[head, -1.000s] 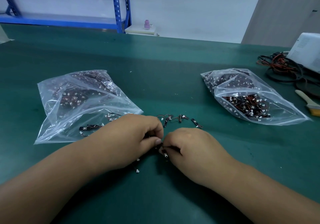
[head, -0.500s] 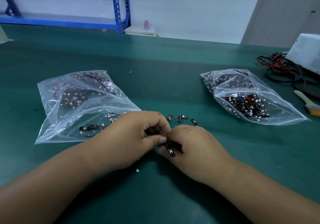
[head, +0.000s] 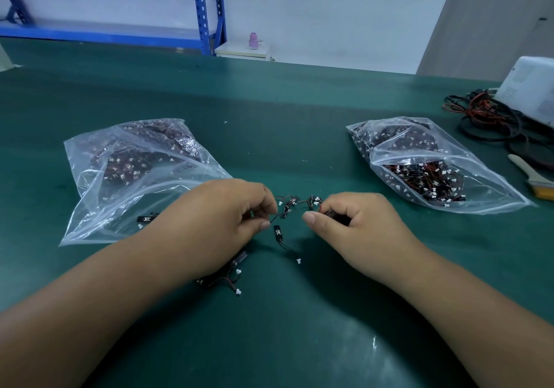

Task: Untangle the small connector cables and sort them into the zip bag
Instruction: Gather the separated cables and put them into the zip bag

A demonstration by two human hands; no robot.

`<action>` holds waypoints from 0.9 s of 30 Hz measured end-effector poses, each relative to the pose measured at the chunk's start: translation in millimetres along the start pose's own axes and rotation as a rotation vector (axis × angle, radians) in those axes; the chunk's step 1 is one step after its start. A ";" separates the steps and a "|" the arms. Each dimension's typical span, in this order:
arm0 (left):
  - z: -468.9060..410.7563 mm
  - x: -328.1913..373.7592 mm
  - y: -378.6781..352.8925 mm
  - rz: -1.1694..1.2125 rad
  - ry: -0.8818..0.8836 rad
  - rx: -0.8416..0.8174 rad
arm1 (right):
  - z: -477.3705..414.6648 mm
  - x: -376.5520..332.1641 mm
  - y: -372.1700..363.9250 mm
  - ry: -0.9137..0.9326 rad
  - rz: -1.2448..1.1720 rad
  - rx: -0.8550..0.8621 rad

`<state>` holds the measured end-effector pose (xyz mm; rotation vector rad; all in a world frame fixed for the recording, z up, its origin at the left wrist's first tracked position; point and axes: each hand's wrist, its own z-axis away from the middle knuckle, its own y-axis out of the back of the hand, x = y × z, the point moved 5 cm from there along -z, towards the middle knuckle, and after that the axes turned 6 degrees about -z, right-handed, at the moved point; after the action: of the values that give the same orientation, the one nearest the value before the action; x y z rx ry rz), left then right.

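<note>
surface (head: 287, 109): dark green
left zip bag (head: 99, 207): left
right zip bag (head: 479, 183): right
loose cables (head: 278, 233): near middle
brush (head: 530, 174): far right

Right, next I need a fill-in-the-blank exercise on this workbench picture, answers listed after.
1. The table is ___ in colour.
2. The brush lies at the table's ___ edge.
3. Loose cables lie under the ___ wrist.
4. Counting the left zip bag and the right zip bag, ___ bags are in view.
Missing words: green, right, left, two.
</note>
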<state>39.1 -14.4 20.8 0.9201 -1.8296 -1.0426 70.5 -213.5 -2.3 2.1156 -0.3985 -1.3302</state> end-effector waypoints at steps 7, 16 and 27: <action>2.4 5.9 0.2 0.022 -0.047 0.011 | -1.1 -2.2 3.6 0.017 0.028 0.023; 6.2 23.3 -2.7 0.018 -0.135 -0.042 | -0.1 -7.6 12.3 0.059 0.096 0.097; 13.4 -19.4 12.7 -0.229 0.014 -0.439 | -1.7 -6.7 10.3 0.129 0.133 0.051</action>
<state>32.3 11.5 22.2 0.8725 -1.4192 -1.5019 69.6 -217.3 9.4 2.1628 -0.5146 -1.1124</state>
